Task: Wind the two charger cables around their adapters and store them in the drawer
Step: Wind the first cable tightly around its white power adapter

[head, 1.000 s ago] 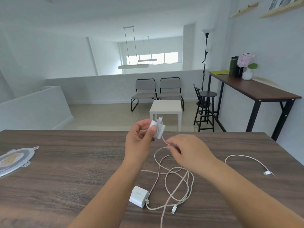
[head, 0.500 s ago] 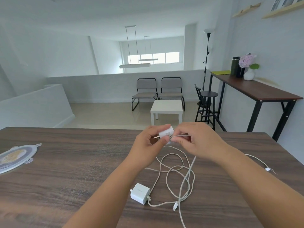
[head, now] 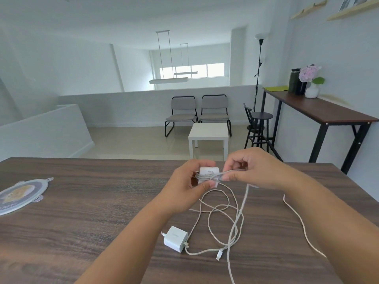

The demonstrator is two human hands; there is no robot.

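Two chargers on a wooden table; one adapter held up and partly wound, the other lying flat.

Nearest the viewer, the second adapter [head: 176,239] lies on the wooden table [head: 82,212], its loose cable [head: 222,214] looped in a tangle to its right, the free plug end just beside the loops. Above the tangle, the left hand [head: 184,189] grips the first adapter [head: 207,175] between curled fingers and thumb; several turns of the first cable [head: 245,198] lie around its body. Just beside it, the right hand [head: 252,171] pinches that cable between thumb and forefinger, holding it taut against the adapter; the remainder hangs down to the table and trails toward the near edge. A round lidded container [head: 20,193] rests at the table's left edge. Beyond the table stand a white side table [head: 209,132] and two grey chairs [head: 198,111]. No drawer appears in view.
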